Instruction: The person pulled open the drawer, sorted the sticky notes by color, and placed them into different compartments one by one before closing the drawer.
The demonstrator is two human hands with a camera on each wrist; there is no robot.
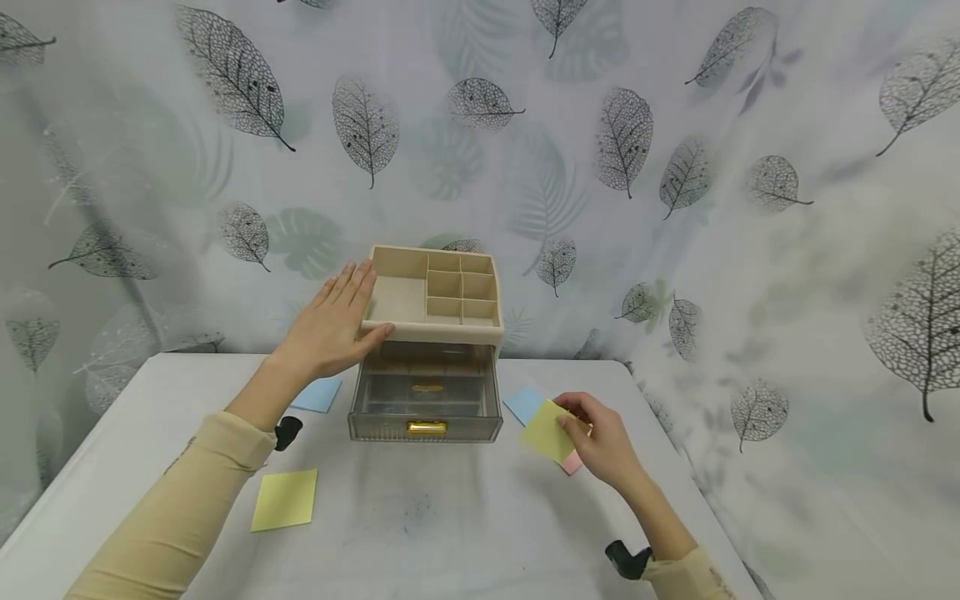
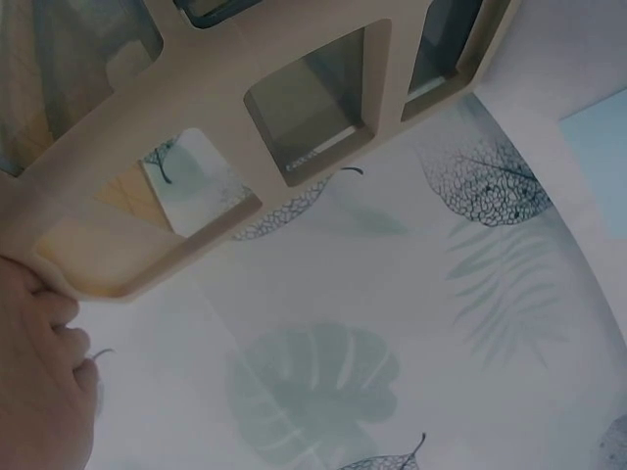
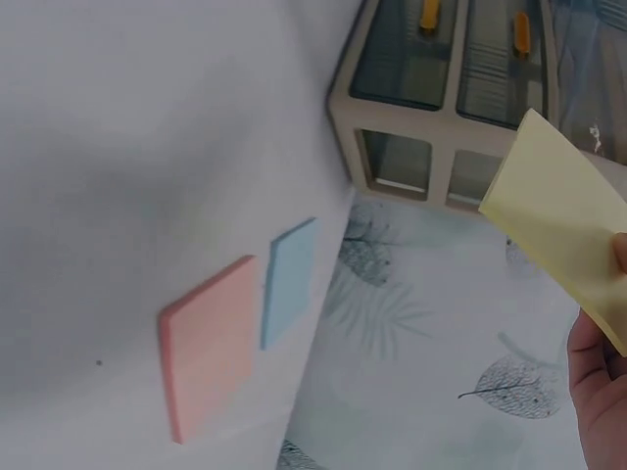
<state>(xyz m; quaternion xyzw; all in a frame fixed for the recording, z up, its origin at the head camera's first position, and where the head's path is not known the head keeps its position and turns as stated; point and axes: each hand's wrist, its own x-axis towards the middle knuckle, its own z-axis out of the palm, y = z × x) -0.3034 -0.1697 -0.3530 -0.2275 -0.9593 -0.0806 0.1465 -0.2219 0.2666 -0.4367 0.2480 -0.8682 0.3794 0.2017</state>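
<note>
The right fingers (image 1: 582, 401) grasped a yellow note pad (image 1: 543, 429), pinched near one edge between thumb and fingertips. The pad was held tilted above the desk (image 1: 420, 546), its free part pointing leftward from the fingers, toward the storage box (image 1: 435, 333). Below the right fingers a pink pad (image 1: 572, 463) lay on the desk, largely covered by the held pad in the head view; the right wrist view showed it flat and just beside a blue pad (image 1: 523, 403), the two apart from each other. The blue pad lay to the left of these fingers and slightly farther from the person.

The left fingers (image 1: 348, 287) were extended and released, resting against the left edge of the storage box, with the thumb at its front edge. To the right of them the box's top tray showed one large compartment, nearest the hand, and six small ones. Below and to the right of the left fingers, a smoky transparent drawer (image 1: 378, 427) with a gold handle (image 1: 427, 427) was pulled out. A second blue pad (image 1: 318, 395) lay below the left fingers, partly hidden by the forearm, and a second yellow pad (image 1: 285, 500) lay farther below, nearer the person.
</note>
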